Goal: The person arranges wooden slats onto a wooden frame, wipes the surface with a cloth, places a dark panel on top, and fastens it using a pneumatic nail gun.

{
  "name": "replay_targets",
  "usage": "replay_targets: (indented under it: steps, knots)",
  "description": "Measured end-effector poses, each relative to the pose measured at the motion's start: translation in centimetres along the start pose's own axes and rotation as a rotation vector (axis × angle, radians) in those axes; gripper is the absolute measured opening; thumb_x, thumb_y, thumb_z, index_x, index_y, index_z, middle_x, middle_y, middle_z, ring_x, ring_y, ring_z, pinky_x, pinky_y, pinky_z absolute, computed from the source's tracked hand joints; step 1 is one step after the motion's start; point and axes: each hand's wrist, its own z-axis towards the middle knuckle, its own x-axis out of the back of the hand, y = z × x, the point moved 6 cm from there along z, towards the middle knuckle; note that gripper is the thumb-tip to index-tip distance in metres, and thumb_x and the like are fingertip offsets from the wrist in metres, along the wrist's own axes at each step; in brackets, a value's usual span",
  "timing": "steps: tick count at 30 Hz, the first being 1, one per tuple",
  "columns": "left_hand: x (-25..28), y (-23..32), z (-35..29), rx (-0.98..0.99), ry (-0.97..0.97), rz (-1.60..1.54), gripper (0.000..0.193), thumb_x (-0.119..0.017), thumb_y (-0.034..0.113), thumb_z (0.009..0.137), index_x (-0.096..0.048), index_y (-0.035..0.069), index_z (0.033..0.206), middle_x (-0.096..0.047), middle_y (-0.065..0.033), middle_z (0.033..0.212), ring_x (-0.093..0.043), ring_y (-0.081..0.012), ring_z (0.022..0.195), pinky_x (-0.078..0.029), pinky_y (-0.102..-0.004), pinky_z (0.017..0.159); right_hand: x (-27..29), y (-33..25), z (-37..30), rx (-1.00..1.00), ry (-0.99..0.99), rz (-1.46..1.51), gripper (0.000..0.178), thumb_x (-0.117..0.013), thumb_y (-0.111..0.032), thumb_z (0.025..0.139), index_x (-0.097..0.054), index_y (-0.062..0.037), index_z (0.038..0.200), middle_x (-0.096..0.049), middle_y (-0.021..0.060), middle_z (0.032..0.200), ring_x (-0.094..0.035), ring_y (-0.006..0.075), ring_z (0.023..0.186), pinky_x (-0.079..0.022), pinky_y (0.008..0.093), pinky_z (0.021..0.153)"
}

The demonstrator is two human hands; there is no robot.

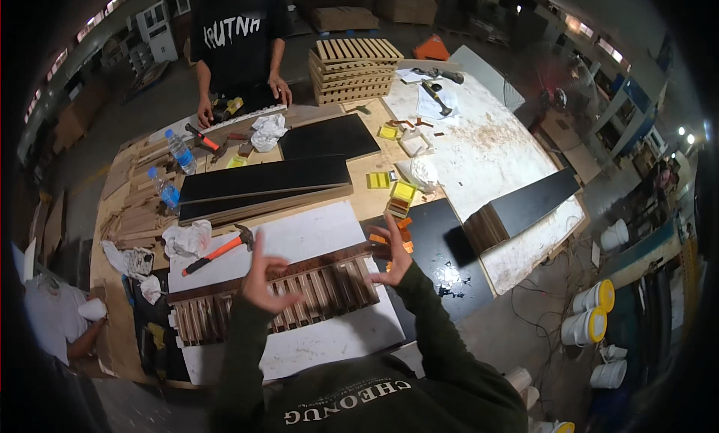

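Note:
Both hands are raised above a slatted wooden panel (326,289) that lies on white sheets. My left hand (267,277) has its fingers spread and holds nothing; it hovers over the middle of the slats. Near the panel's right end, my right hand (395,255) is also spread and empty. Left of my left hand rests a claw hammer (217,251) with an orange and black handle, beside a crumpled white cloth (187,239). Orange pieces (405,237) lie partly hidden behind my right hand on a black board (442,246).
Stacked black boards (262,186) and two water bottles (180,153) stand beyond the panel. Small yellow boxes (380,180) lie mid-table. A stack of slatted panels (354,70) stands at the back. Across the table is a person (238,47); another person (56,317) is at left.

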Motion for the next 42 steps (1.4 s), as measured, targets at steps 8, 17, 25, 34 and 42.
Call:
replay_targets:
  steps: [8, 17, 25, 34, 42]
  knots:
    - [8.3, -4.4, -6.4, 0.415, -0.134, 0.059, 0.154, -0.093, 0.032, 0.036, 0.022, 0.024, 0.139, -0.053, -0.0252, 0.117, -0.065, -0.0192, 0.072, -0.054, -0.0333, 0.063, -2.8, -1.7, 1.8, 0.200, -0.176, -0.244, 0.148, -0.090, -0.039, 0.040, 0.014, -0.0076, 0.140, -0.033, 0.0198, 0.137, -0.031, 0.0344, 0.128, -0.034, 0.0440, 0.100]
    - [13.9, -3.5, -8.0, 0.358, -0.016, 0.251, 0.151, -0.093, 0.022, 0.039, 0.020, 0.020, 0.140, -0.056, -0.0225, 0.112, -0.059, -0.0129, 0.056, -0.050, -0.0250, 0.050, -4.3, -1.9, 3.2, 0.195, -0.198, -0.139, 0.150, -0.089, -0.044, 0.038, 0.013, -0.0049, 0.140, -0.035, 0.0201, 0.136, -0.029, 0.0333, 0.131, -0.020, 0.0424, 0.107]
    - [12.5, -3.8, -8.8, 0.395, 0.184, 0.045, 0.139, -0.090, 0.020, 0.045, 0.008, 0.014, 0.143, -0.056, -0.0195, 0.110, -0.056, -0.0098, 0.054, -0.048, -0.0228, 0.048, 0.9, -0.4, -0.2, -0.061, -0.020, -0.121, 0.128, -0.088, -0.016, 0.050, 0.001, -0.0107, 0.143, -0.035, 0.0187, 0.134, -0.051, 0.0264, 0.109, -0.044, 0.0369, 0.092]
    - [-9.3, -7.5, -17.1, 0.575, -0.371, -0.217, 0.076, -0.079, 0.020, 0.068, -0.041, 0.011, 0.133, -0.062, -0.0083, 0.098, -0.058, -0.0102, 0.066, -0.047, -0.0229, 0.056, -1.9, 8.4, -11.1, -0.315, 0.067, -0.281, 0.093, -0.078, -0.014, 0.066, -0.022, -0.0054, 0.139, -0.050, 0.0165, 0.123, -0.049, 0.0289, 0.113, -0.038, 0.0353, 0.097]
    - [-10.3, -6.8, -17.5, 0.615, -0.486, -0.132, 0.068, -0.075, 0.026, 0.072, -0.044, 0.011, 0.131, -0.061, -0.0102, 0.100, -0.060, -0.0150, 0.074, -0.046, -0.0246, 0.056, -2.6, 9.8, -10.8, -0.458, 0.254, -0.333, 0.087, -0.075, -0.015, 0.069, -0.023, -0.0071, 0.138, -0.057, 0.0142, 0.111, -0.056, 0.0273, 0.101, -0.044, 0.0352, 0.088]
